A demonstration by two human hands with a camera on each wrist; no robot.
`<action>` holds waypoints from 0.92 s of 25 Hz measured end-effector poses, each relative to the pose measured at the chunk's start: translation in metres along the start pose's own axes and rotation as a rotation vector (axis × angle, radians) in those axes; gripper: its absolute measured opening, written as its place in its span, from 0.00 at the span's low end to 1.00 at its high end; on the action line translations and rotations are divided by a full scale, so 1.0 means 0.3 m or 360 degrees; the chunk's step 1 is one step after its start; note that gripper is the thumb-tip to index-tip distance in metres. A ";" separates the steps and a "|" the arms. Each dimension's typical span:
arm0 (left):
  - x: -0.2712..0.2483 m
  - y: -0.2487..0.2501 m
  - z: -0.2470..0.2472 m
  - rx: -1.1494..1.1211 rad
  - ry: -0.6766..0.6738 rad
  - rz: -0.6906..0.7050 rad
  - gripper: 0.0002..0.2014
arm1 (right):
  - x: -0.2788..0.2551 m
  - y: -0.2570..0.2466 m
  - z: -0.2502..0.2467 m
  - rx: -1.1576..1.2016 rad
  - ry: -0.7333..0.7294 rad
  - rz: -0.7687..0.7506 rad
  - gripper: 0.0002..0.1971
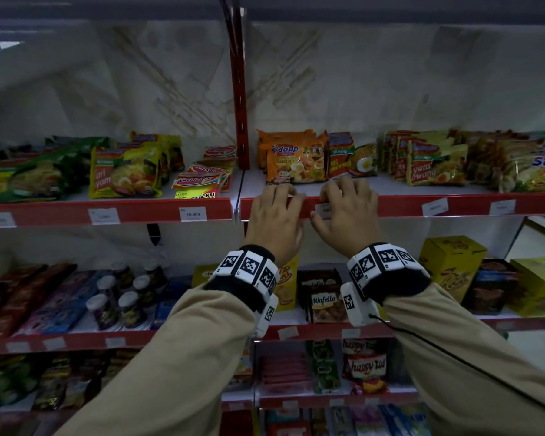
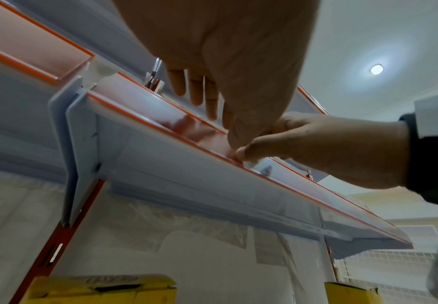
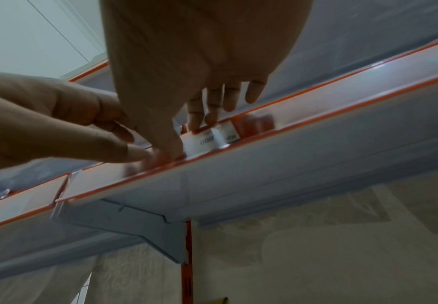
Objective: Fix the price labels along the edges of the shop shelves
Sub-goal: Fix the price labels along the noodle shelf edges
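Observation:
A white price label (image 1: 325,210) sits in the clear-fronted red strip (image 1: 400,206) along the noodle shelf's front edge. My right hand (image 1: 334,206) holds that label, fingers hooked over the strip's top and thumb below it. In the right wrist view the label (image 3: 205,140) bulges between my right hand's (image 3: 184,139) index finger and thumb. My left hand (image 1: 283,199) is just left of it, fingers curled over the strip's top edge. In the left wrist view my left hand's (image 2: 228,123) thumb presses the strip's front (image 2: 176,125) beside the right thumb.
Other labels (image 1: 434,206) (image 1: 193,214) sit along the same strip on both sides. Noodle packs (image 1: 293,165) stand just behind my fingers. A red upright (image 1: 241,89) divides the bays. Snack boxes and cans fill the lower shelves.

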State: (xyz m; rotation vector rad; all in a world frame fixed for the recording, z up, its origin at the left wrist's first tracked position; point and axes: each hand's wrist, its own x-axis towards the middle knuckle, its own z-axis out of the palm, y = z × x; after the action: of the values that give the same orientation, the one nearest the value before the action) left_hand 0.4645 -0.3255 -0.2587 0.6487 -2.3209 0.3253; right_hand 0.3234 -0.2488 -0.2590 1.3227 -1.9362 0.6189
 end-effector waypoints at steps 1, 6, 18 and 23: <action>0.002 0.005 0.001 0.0015 -0.0008 0.0031 0.21 | 0.002 0.002 -0.004 -0.0013 -0.0017 0.0001 0.16; 0.014 0.015 0.004 0.0001 0.0023 0.0054 0.19 | -0.013 0.009 -0.014 0.0091 -0.0079 0.0000 0.16; 0.024 0.034 0.042 0.0052 0.0106 0.0053 0.14 | -0.005 0.066 -0.054 0.0323 -0.0118 -0.0171 0.11; 0.012 0.033 0.050 0.0012 0.0136 0.0049 0.17 | 0.013 0.060 -0.058 0.0269 -0.0272 -0.0146 0.11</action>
State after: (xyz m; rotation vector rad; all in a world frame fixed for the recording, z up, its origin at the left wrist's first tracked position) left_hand 0.4484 -0.3244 -0.2677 0.5918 -2.2510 0.3695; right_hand 0.3106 -0.2322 -0.2449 1.6069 -1.9798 0.6537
